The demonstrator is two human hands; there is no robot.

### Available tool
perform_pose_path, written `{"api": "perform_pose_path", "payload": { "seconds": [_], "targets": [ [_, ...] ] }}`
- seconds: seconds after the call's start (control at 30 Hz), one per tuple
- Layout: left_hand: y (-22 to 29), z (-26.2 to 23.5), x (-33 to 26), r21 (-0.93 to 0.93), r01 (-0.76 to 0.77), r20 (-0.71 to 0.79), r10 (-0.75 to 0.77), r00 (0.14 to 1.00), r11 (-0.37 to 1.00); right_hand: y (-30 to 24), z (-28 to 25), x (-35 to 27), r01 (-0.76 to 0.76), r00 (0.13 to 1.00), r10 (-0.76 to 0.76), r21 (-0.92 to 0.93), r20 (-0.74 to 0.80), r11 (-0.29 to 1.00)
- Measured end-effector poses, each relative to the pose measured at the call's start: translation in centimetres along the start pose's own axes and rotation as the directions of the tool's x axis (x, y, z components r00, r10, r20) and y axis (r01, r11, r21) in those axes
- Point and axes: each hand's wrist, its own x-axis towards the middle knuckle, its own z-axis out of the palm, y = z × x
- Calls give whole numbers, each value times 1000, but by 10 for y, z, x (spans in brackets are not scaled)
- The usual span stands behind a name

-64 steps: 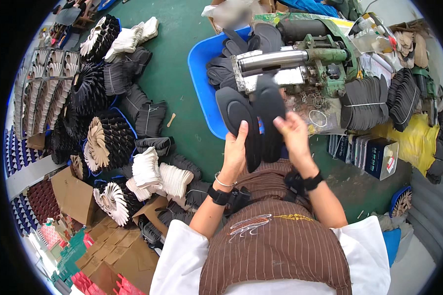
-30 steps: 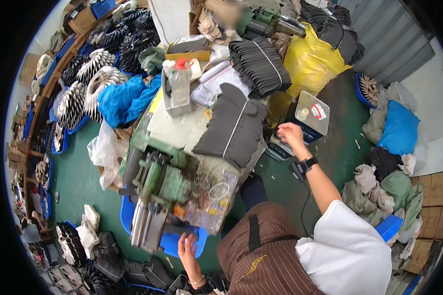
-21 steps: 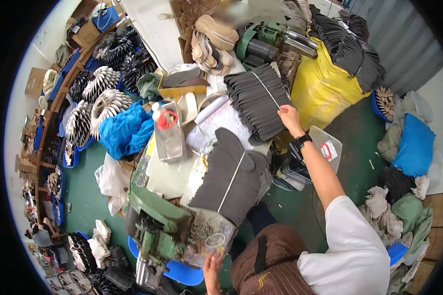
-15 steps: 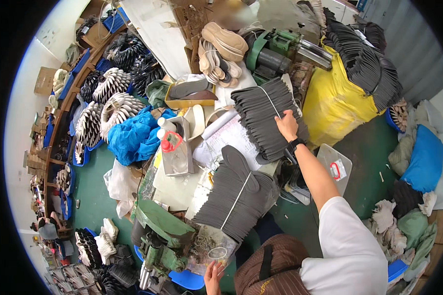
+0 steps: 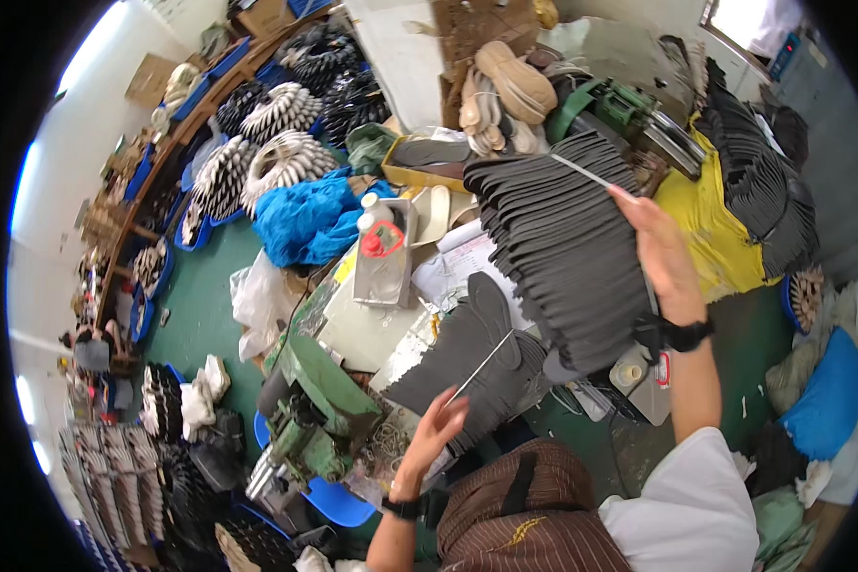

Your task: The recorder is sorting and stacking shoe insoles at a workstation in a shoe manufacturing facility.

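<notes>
My right hand grips the right edge of a large fanned bundle of dark grey insoles, tied with a white strap, and holds it above the cluttered workbench. My left hand is open, its fingers spread at the near edge of a second, smaller bundle of dark insoles that lies on the bench. A green machine stands just left of that hand.
A blue cloth, a white bottle with a red cap and papers lie on the bench. A yellow sack with more dark insoles stands at the right. Shelves at the left hold fanned insole bundles. The floor is green.
My view swung from the blue bin with a pair of insoles to the workbench. My right hand reached the large bundle and lifted it closer. My left hand rose to the smaller bundle.
</notes>
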Motion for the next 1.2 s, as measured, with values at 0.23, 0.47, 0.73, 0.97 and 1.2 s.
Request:
{"api": "perform_pose_path", "payload": {
  "seconds": [0.23, 0.47, 0.73, 0.97, 1.2],
  "targets": [
    [79, 35, 51, -301, -179, 170, 238, 956, 937, -55, 31, -86, -256, 955, 78, 658, 288, 708],
    [83, 8, 0, -147, -534, -173, 510, 842, 832, 38, 53, -132, -460, 872, 487, 403, 40, 791],
    [71, 1, -56, -94, -328, -586, 214, 782, 940, 51, 81, -161, -728, 685, 711, 168, 158, 665],
    [23, 7, -38, -292, -314, -742, -6, 670, 903, 63, 87, -119, -573, 741, 512, 11, 434, 819],
    [1, 36, -48, -580, -315, -671, -221, 708, 751, 24, 41, -10, -198, 942, 244, -204, 229, 959]
  ]
}}
